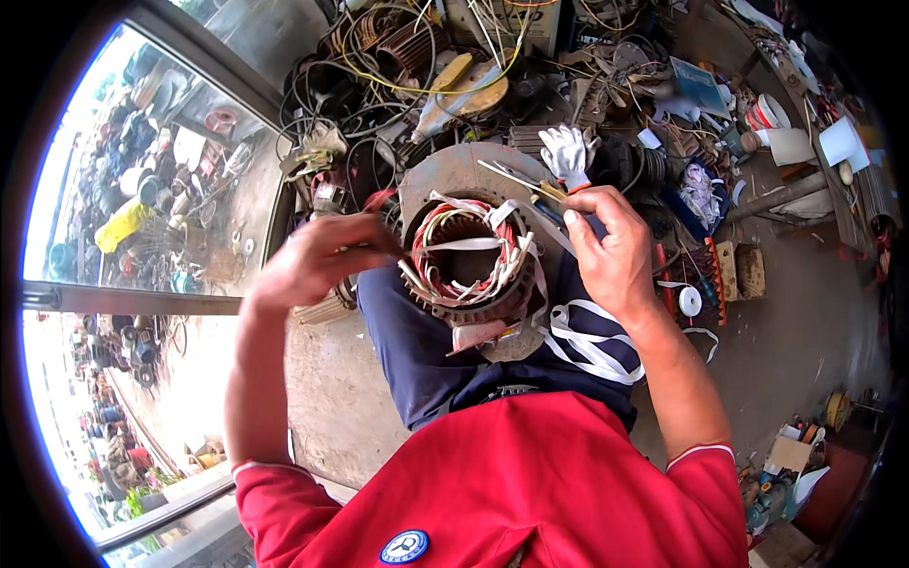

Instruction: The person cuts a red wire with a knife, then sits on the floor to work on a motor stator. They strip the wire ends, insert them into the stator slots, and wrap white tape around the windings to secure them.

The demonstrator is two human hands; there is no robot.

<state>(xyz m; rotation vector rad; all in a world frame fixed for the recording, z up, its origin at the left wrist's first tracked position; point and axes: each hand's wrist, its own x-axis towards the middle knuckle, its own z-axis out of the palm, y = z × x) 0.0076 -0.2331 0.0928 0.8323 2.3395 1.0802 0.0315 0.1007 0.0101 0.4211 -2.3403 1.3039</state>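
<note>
A motor stator (519, 284) stands upright between my knees, its ring of windings (438, 275) wrapped in red, white and yellowish sleeving. White cloth tape (464, 244) runs taut across the stator's opening toward my left hand (327, 256). The fingers of that hand are closed on the tape and smeared by motion. My right hand (611, 246) is held up at the right of the stator, fingers curled in and thumb raised. Another stretch of tape passes beneath it; whether the fingers grip anything is hidden. More loose tape (592, 346) lies in loops over my right thigh.
Beyond the stator are a white work glove (568, 156) and thin tools (540, 194). A white spool (689, 302) sits on the right, near a wooden block (740, 270). Cables and motor parts (407, 52) heap up ahead. A glass-paned frame (133, 300) borders the left.
</note>
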